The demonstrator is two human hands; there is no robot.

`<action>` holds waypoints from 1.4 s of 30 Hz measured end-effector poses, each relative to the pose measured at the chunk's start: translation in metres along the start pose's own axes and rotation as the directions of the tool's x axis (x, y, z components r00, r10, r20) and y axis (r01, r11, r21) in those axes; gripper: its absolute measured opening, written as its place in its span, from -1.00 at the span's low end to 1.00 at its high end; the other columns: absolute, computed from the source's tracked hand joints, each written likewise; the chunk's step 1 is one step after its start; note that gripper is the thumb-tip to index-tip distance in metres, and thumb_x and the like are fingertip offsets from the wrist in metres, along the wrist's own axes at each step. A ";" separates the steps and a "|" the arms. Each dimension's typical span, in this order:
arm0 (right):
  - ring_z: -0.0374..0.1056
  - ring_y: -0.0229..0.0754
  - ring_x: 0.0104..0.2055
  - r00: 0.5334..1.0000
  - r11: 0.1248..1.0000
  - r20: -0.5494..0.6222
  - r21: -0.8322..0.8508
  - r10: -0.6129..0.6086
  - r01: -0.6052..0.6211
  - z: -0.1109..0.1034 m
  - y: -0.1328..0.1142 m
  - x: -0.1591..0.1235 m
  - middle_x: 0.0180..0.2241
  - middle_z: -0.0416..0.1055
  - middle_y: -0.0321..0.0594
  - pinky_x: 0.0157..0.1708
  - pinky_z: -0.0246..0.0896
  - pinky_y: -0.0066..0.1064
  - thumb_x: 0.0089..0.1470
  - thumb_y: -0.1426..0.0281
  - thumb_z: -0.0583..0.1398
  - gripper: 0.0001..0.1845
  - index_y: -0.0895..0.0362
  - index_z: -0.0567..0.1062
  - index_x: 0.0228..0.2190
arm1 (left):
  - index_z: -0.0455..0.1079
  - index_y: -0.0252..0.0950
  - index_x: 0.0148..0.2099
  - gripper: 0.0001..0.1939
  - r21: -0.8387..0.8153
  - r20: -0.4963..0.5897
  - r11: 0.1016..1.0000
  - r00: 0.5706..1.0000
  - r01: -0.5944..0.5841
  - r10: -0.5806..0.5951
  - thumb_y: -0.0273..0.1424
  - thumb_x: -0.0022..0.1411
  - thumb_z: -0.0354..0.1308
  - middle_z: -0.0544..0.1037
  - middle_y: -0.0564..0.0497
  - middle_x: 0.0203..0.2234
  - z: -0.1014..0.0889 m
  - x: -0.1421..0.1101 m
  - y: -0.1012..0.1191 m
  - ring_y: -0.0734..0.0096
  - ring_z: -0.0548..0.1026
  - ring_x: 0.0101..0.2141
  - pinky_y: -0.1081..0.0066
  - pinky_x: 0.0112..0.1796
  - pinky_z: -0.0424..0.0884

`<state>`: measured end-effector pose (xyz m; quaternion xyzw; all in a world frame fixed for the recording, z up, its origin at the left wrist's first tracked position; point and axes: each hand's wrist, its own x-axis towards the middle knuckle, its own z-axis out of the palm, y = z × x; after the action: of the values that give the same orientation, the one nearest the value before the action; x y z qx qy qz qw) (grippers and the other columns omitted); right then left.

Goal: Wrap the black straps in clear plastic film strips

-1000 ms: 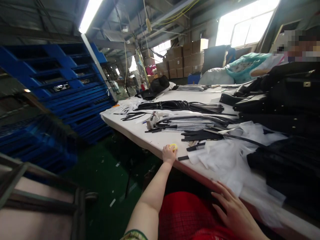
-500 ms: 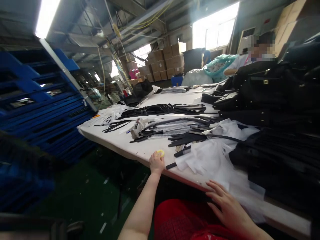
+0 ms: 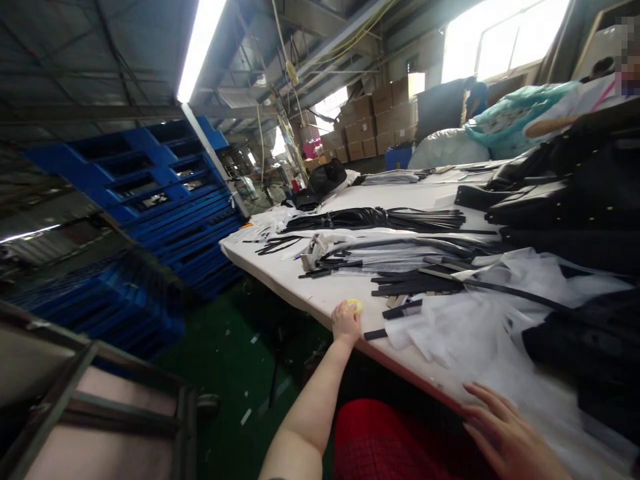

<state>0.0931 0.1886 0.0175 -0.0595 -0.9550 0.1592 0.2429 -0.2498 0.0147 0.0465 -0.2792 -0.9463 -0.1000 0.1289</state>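
My left hand (image 3: 346, 324) rests at the near edge of the white-covered table (image 3: 313, 293), its fingers curled around a small round yellow item (image 3: 355, 305). That item is ring-like with a pale middle, too small to name. Beside it lie short black strips (image 3: 404, 310) and a heap of thin white sheet material (image 3: 450, 323). At the lower right, my right hand (image 3: 513, 430) is spread by the table edge, fingers apart, holding nothing. Farther in, black strips (image 3: 415, 283) and a long black bundle (image 3: 350, 219) lie across the table.
Black bags (image 3: 565, 193) are piled on the right, with a person's arm (image 3: 550, 125) behind them. Blue pallets (image 3: 200, 233) stand stacked at the left above a green floor (image 3: 225, 373). A framed cart (image 3: 115, 417) is at lower left; cartons (image 3: 365, 123) stand far back.
My view has swung left, so the table and both hands appear farther right, and the framed cart shows more fully. My left hand keeps the yellow item at the edge; my right hand stays spread.
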 end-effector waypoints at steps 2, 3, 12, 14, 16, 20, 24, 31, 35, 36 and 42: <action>0.36 0.08 0.12 0.998 0.999 0.024 0.009 0.053 -0.053 -0.009 -0.003 0.003 0.09 0.41 -0.15 0.01 0.43 -0.06 0.17 0.22 0.18 -0.79 -0.03 0.61 -0.23 | 0.47 -0.31 0.07 -0.65 -0.017 -0.013 1.000 1.000 0.010 -0.010 -0.39 0.24 0.14 0.42 -0.24 0.09 0.000 -0.001 -0.001 0.06 0.39 0.07 0.13 0.12 0.27; 0.34 0.07 0.14 0.996 0.997 0.036 0.011 0.079 -0.080 -0.015 -0.005 0.004 0.10 0.40 -0.15 0.03 0.41 -0.06 0.18 0.24 0.18 -0.79 -0.03 0.60 -0.23 | 0.46 -0.36 0.07 -0.64 -0.029 -0.021 0.999 1.000 0.015 -0.016 -0.40 0.24 0.13 0.41 -0.28 0.10 0.000 -0.002 -0.001 0.01 0.39 0.08 0.09 0.12 0.27; 0.36 0.03 0.08 0.957 0.974 -0.193 -0.032 0.215 -0.225 -0.072 0.037 0.038 0.02 0.45 -0.08 0.08 0.33 -0.08 0.21 0.26 0.15 -0.74 0.07 0.54 -0.14 | 0.22 -0.49 0.22 -0.47 -0.205 -0.282 0.965 0.954 -0.164 0.102 -0.28 0.31 0.07 0.28 -0.39 0.19 -0.020 -0.025 0.044 -0.13 0.26 0.19 -0.03 0.16 0.23; 0.38 0.01 0.05 0.936 0.958 -0.243 -0.071 0.254 -0.278 -0.092 0.064 0.059 -0.01 0.47 -0.06 0.09 0.30 -0.11 0.21 0.24 0.14 -0.71 0.10 0.55 -0.15 | 0.16 -0.43 0.26 -0.46 -0.273 -0.288 0.930 0.944 -0.245 0.164 -0.28 0.32 0.07 0.28 -0.36 0.20 -0.027 -0.044 0.070 -0.10 0.25 0.21 -0.04 0.16 0.24; 0.38 0.00 0.04 0.912 0.920 -0.237 -0.125 0.335 -0.371 -0.110 0.094 0.083 -0.04 0.48 -0.05 0.11 0.27 -0.16 0.19 0.24 0.14 -0.69 0.14 0.55 -0.15 | 0.12 -0.37 0.29 -0.45 -0.355 -0.247 0.883 0.942 -0.307 0.228 -0.29 0.32 0.06 0.26 -0.33 0.23 -0.034 -0.067 0.096 -0.07 0.24 0.22 -0.04 0.16 0.24; 0.38 0.05 0.00 0.844 0.809 -0.196 -0.244 0.500 -0.535 -0.127 0.152 0.118 -0.06 0.48 0.07 0.07 0.24 -0.14 0.12 0.37 0.13 -0.66 0.25 0.53 -0.11 | 0.05 -0.30 0.33 -0.42 -0.498 -0.141 0.798 0.940 -0.340 0.312 -0.33 0.32 0.06 0.24 -0.30 0.26 -0.044 -0.114 0.128 -0.03 0.23 0.24 -0.05 0.18 0.23; 0.41 0.07 -0.15 0.818 0.758 -0.118 -0.319 0.563 -0.568 -0.124 0.182 0.130 -0.24 0.51 0.11 -0.06 0.27 -0.16 -0.06 0.48 0.21 -0.69 0.30 0.57 -0.21 | 0.04 -0.24 0.34 -0.42 -0.561 -0.060 0.763 0.935 -0.321 0.350 -0.31 0.33 0.07 0.24 -0.28 0.26 -0.049 -0.142 0.132 -0.04 0.24 0.24 -0.08 0.17 0.27; 0.35 0.04 -0.06 0.871 0.809 -0.172 -0.324 0.460 -0.491 -0.144 0.165 0.118 -0.16 0.45 0.04 0.04 0.21 -0.19 0.13 0.46 0.06 -0.61 0.23 0.53 -0.06 | 0.09 -0.27 0.31 -0.47 -0.578 -0.121 0.755 0.947 -0.310 0.296 -0.30 0.35 0.06 0.33 -0.27 0.20 -0.061 -0.125 0.117 0.05 0.30 0.21 0.03 0.17 0.29; 0.32 0.00 -0.02 0.889 0.863 -0.316 -0.277 0.333 -0.422 -0.173 0.160 0.089 -0.09 0.43 -0.02 0.08 0.19 -0.18 0.15 0.49 0.01 -0.56 0.16 0.50 0.01 | 0.15 -0.33 0.27 -0.51 -0.577 -0.199 0.749 0.945 -0.326 0.259 -0.29 0.36 0.04 0.38 -0.30 0.13 -0.068 -0.093 0.114 0.04 0.34 0.16 0.02 0.15 0.30; 0.32 0.01 -0.03 0.890 0.874 -0.335 -0.268 0.309 -0.405 -0.179 0.164 0.079 -0.09 0.43 -0.03 0.07 0.20 -0.16 0.15 0.50 0.01 -0.56 0.15 0.51 0.00 | 0.17 -0.34 0.25 -0.52 -0.585 -0.208 0.740 0.943 -0.332 0.259 -0.28 0.36 0.04 0.39 -0.30 0.12 -0.069 -0.085 0.116 0.04 0.35 0.14 0.02 0.14 0.31; 0.37 0.10 -0.04 0.839 0.762 -0.212 -0.351 0.501 -0.544 -0.202 0.211 0.007 -0.10 0.48 0.04 0.01 0.22 -0.06 0.02 0.57 0.01 -0.54 0.15 0.60 -0.15 | 0.33 -0.34 0.13 -0.64 -0.677 -0.110 0.650 0.920 -0.346 0.376 -0.32 0.34 0.05 0.51 -0.22 -0.02 -0.066 -0.046 0.152 0.14 0.47 0.02 0.18 0.01 0.45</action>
<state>0.1924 0.4445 0.1180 -0.3798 -0.8980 0.0197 0.2214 -0.1161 0.0994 0.1129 -0.4913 -0.7694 -0.4080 0.0149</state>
